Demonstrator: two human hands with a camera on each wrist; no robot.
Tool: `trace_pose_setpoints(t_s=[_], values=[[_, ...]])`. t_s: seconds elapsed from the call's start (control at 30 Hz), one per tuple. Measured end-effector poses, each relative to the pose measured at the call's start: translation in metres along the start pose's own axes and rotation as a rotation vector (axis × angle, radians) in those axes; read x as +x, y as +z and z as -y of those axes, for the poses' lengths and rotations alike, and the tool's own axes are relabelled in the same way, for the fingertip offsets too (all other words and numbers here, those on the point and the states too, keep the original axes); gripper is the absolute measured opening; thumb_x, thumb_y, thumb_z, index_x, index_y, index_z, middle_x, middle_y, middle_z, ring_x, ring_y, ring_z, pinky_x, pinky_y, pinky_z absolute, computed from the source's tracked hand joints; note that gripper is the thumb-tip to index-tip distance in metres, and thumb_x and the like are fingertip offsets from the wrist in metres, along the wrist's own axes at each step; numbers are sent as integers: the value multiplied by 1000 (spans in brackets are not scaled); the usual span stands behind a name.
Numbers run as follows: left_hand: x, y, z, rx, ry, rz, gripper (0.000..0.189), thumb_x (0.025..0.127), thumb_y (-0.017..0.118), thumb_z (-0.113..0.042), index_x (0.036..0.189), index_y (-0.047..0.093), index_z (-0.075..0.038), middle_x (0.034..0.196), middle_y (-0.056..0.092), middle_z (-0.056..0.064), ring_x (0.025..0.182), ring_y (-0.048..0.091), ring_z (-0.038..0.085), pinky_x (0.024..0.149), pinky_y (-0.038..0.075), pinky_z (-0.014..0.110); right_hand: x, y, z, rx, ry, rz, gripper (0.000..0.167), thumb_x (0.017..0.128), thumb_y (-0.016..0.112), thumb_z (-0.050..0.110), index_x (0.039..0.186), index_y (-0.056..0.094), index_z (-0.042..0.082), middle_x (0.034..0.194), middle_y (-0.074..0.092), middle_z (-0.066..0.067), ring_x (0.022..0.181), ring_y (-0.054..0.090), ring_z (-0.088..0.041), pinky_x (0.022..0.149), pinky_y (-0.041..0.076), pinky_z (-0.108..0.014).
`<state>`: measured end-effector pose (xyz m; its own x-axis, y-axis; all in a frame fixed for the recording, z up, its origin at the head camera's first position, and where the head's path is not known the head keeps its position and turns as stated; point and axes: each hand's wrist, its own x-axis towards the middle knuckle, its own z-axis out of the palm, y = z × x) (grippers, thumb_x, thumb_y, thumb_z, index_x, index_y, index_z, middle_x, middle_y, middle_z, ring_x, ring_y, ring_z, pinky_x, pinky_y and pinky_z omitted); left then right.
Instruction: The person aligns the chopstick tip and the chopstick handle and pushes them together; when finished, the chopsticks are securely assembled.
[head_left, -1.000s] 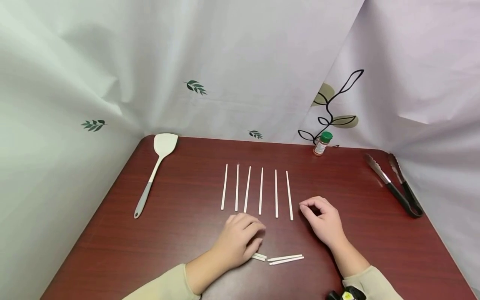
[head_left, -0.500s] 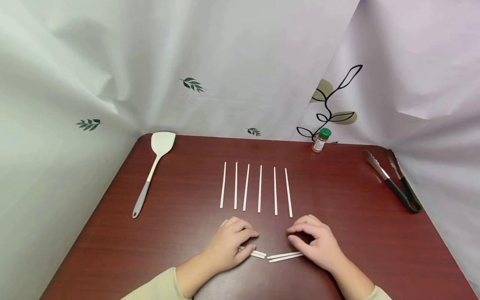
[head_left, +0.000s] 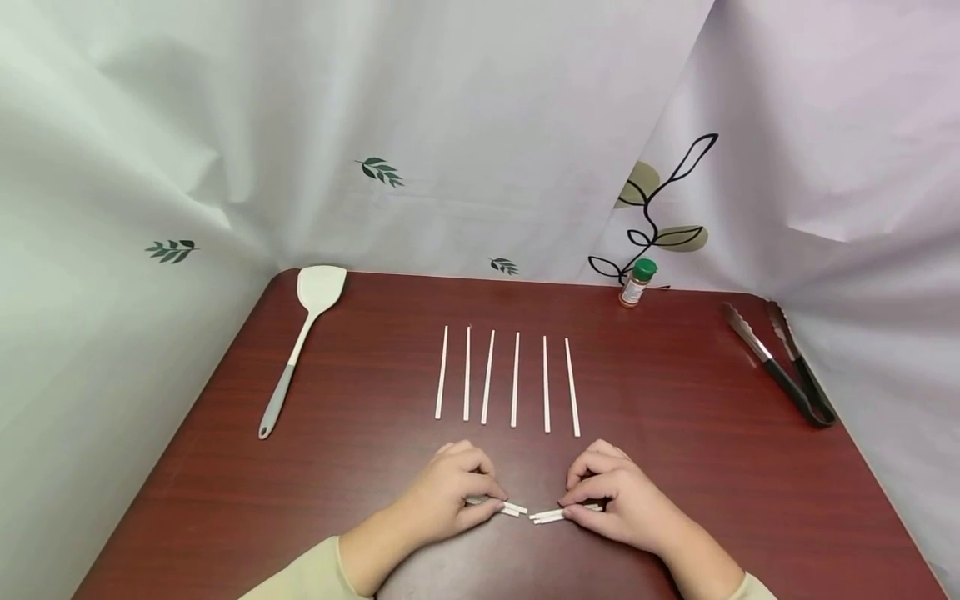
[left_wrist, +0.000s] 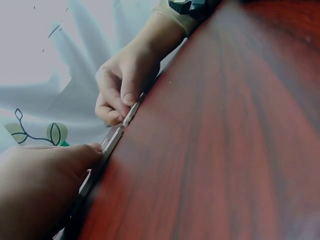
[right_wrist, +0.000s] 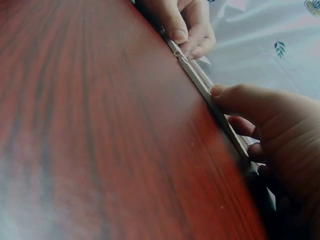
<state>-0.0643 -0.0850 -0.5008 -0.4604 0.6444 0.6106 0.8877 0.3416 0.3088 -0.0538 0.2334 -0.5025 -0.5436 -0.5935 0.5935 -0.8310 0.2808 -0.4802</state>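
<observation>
Near the front of the table, my left hand [head_left: 450,492] pinches a pair of white chopsticks [head_left: 516,509] between thumb and fingers. My right hand [head_left: 611,496] pinches a second pair of white chopsticks [head_left: 546,517] the same way. Both pairs lie low at the table, almost end to end with a small gap between their tips. The hands cover the outer parts of both pairs. Beyond the hands, several more white chopsticks [head_left: 515,379] lie side by side in a spaced row, pointing away from me. In the left wrist view, the left thumb [left_wrist: 87,154] presses on its pair.
A white spatula with a grey handle [head_left: 277,400] lies at the left of the dark red table [head_left: 360,375]. At the back right stands a green-capped seasoning bottle [head_left: 634,287]. Metal tongs with black handles [head_left: 798,387] lie near the right edge. White curtains hang behind.
My right hand has come down and left from beside the row to the near right pair, and its fingers have closed on it. The left fingers have closed on the left pair.
</observation>
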Motion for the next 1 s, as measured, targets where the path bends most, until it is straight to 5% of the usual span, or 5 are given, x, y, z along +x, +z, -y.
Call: trace_pose_setpoints(t_s=[0.13,0.33,0.77,1.0], values=[[-2,-4,3,0,-6,-2,8,86,88,-23,92,84,-26,90,65,-16,85,57,4,79,45,24,0,-2,0,-1,-6,10,4,91,87,26,93,85,27,101,66,16,97,54,-6,86,40,-18],[-3,-7,2,-10,-40,31,12,84,90,-28,94,84,-24,92,66,-16,85,57,3,79,47,25,2,-4,3,-13,-9,39,31,72,98,19,96,84,33,103,65,18,98,55,-5,90,36,-24],[-4,-9,-2,-16,-109,77,10,84,91,-24,91,84,-23,90,66,-16,85,57,4,80,48,29,1,-2,10,-29,109,91,31,73,97,17,89,79,37,96,62,25,96,52,-1,89,35,-29],[-3,-10,-5,-20,-199,113,12,83,92,-25,92,83,-25,92,65,-19,85,55,0,82,48,28,3,-2,13,-31,146,101,32,73,96,20,87,74,38,97,61,25,98,51,0,88,33,-27]])
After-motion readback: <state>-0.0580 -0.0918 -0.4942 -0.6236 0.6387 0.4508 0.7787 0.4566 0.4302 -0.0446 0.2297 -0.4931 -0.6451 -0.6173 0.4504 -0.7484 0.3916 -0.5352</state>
